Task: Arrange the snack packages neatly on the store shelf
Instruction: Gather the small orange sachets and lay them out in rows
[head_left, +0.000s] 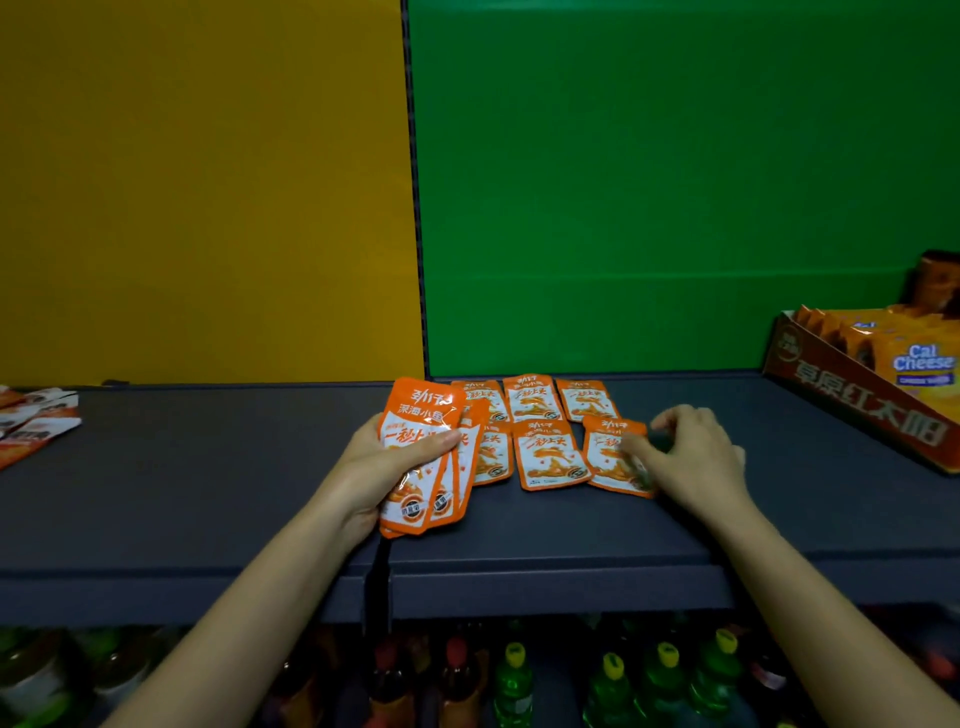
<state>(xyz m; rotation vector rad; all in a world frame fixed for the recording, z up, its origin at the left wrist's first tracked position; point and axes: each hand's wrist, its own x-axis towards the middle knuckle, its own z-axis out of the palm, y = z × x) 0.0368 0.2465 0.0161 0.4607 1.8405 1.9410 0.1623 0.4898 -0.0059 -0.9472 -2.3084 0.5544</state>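
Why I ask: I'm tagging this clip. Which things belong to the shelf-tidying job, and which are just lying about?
Job: left hand gripping the packet stack; right hand on the front-right packet; laid-out packets; shelf.
Lying about: Cal Cheese box; far-left packets; bottles below.

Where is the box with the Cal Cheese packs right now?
The box sits at the far right of the dark shelf in the head view, before the green back panel, right of the laid-out orange packets.

Yellow back panel left, green back panel right, Cal Cheese display box far right, bottles below.
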